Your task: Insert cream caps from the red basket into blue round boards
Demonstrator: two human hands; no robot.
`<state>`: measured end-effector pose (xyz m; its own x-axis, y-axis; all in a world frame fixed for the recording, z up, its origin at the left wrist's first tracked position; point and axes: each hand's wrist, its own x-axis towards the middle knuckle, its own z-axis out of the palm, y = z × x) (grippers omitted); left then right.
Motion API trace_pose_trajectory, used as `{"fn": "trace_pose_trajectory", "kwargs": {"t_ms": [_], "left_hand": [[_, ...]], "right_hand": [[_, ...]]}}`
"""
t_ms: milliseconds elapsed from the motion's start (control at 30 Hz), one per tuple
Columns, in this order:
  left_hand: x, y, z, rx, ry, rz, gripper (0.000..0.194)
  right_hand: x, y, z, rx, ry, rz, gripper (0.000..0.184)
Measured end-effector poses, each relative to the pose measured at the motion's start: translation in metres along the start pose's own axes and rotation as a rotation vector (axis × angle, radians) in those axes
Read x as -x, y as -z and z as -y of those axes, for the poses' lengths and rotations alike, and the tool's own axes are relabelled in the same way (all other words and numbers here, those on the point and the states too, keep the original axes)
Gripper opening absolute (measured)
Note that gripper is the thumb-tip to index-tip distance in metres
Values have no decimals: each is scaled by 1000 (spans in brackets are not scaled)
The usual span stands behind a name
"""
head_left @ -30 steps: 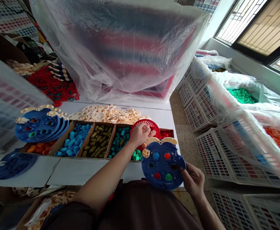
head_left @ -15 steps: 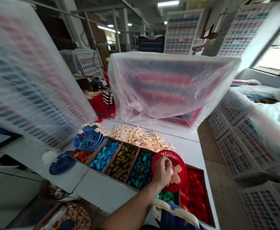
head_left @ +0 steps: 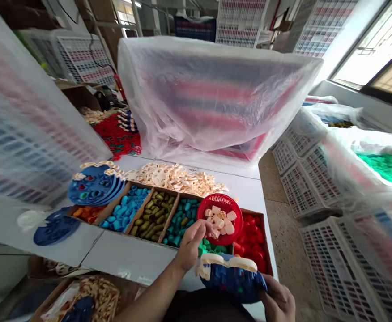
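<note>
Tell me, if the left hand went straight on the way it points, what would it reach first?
Probably the red plastic basket of cream pieces: the left hand points up and rightward, its fingertips close to the basket's near rim, though depth is hard to judge here.

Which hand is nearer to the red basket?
The left hand is nearer, its fingertips right at the near rim of the red basket. The right hand is farther off, below and to the right, holding a blue disc.

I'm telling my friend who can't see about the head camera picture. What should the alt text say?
A person's right hand holds a blue plastic disc, while the left hand reaches to a small red basket of cream pieces. Beside it is a cardboard tray of colourful plastic caps.
</note>
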<state>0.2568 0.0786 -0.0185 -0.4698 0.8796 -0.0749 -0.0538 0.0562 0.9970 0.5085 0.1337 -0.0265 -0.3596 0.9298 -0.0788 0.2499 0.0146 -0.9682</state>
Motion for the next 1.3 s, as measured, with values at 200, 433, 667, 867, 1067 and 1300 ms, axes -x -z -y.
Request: {"fn": "trace_pose_trajectory", "kwargs": {"t_ms": [200,433,667,867,1067,1300], "left_hand": [[49,1,7,177,86,205,84],[60,-16,10,243,212,309,85],[37,-34,-6,181,122,177,39],[11,-44,-41,284,98,160,40],[14,-50,-49,170,80,298,41],[16,-47,-23,259,273,401,53]], "right_hand": [[-12,9,-14,-63,21,25,21],[-19,32,-28,-57,36,-23,18],[-21,32,-37,-97,37,-165,29],[-34,31,-11,-74,101,-253,35],[-24,42,9,-90,68,-122,31],[-6,44,-10,-94,38,-38,36]]}}
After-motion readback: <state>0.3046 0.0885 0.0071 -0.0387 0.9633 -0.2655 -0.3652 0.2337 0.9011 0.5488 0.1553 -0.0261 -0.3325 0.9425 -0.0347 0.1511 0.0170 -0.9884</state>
